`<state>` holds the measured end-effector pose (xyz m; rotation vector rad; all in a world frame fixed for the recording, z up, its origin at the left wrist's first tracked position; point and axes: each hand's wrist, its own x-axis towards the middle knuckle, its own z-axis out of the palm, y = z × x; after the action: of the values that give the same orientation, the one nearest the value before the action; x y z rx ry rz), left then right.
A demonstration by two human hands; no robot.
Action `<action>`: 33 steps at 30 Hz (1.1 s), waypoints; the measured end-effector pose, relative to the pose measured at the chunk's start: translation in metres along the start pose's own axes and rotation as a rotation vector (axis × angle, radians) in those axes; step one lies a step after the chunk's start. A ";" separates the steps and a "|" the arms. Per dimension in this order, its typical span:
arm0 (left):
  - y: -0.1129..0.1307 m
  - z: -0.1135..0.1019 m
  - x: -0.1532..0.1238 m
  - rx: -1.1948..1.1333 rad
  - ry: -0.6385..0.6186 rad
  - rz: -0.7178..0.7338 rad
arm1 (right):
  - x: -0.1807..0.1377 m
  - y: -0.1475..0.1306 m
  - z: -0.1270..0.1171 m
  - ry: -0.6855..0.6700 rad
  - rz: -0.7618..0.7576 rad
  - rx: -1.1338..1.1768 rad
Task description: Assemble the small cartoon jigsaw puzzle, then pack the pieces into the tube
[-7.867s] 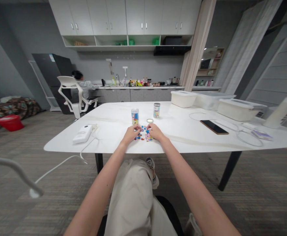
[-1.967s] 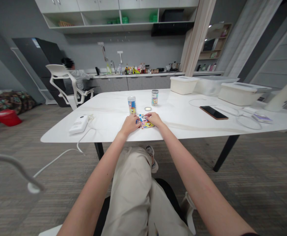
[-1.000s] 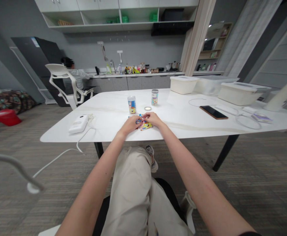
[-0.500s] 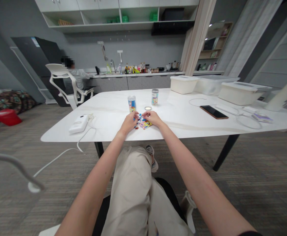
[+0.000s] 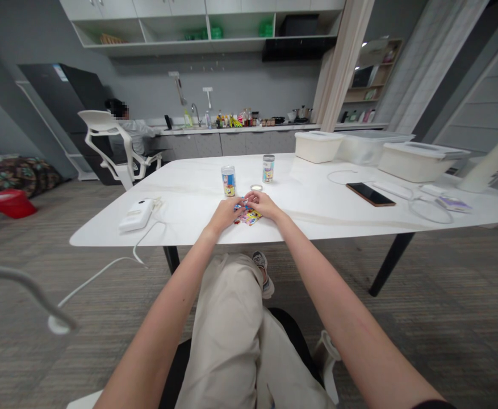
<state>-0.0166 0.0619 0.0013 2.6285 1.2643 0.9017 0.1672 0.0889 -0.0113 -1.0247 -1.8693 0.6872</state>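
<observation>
A small colourful jigsaw puzzle (image 5: pixel 249 216) lies near the front edge of the white table (image 5: pixel 197 199). My left hand (image 5: pixel 225 214) rests at its left side, fingers curled, pinching a small puzzle piece. My right hand (image 5: pixel 263 204) sits over its far right part with fingertips pressed on the pieces. Behind the puzzle stand two small printed canisters (image 5: pixel 228 180) (image 5: pixel 268 168) and a round lid (image 5: pixel 256 187).
A white device with a cable (image 5: pixel 137 214) lies at the table's left. A phone (image 5: pixel 371 194), cords and white lidded bins (image 5: pixel 319 146) occupy the right. Another person sits in a white chair (image 5: pixel 106 139) by the kitchen counter. My crossed legs are under the table.
Both hands have shifted slightly over the puzzle; my left hand moved back from the canister towards the puzzle's left edge. Earlier loose pieces now form a joined patch.
</observation>
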 end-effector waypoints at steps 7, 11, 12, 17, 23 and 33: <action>0.006 -0.004 -0.002 0.080 0.063 -0.074 | 0.002 0.003 0.001 0.038 0.007 -0.013; 0.005 -0.006 -0.004 0.228 0.183 -0.326 | 0.001 0.003 -0.001 0.117 0.072 -0.207; 0.003 -0.005 -0.005 0.252 0.187 -0.373 | 0.001 0.003 -0.001 0.104 0.101 -0.248; -0.014 0.000 -0.005 0.200 0.204 -0.484 | -0.001 0.001 -0.001 0.037 0.132 -0.365; -0.026 -0.001 -0.004 0.003 0.255 -0.606 | -0.001 0.001 -0.001 0.036 0.137 -0.403; -0.025 -0.002 -0.007 0.026 0.241 -0.637 | -0.003 -0.004 0.000 0.041 0.159 -0.289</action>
<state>-0.0379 0.0729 -0.0083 1.9430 2.0036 1.0822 0.1663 0.0845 -0.0091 -1.3738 -1.9020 0.4898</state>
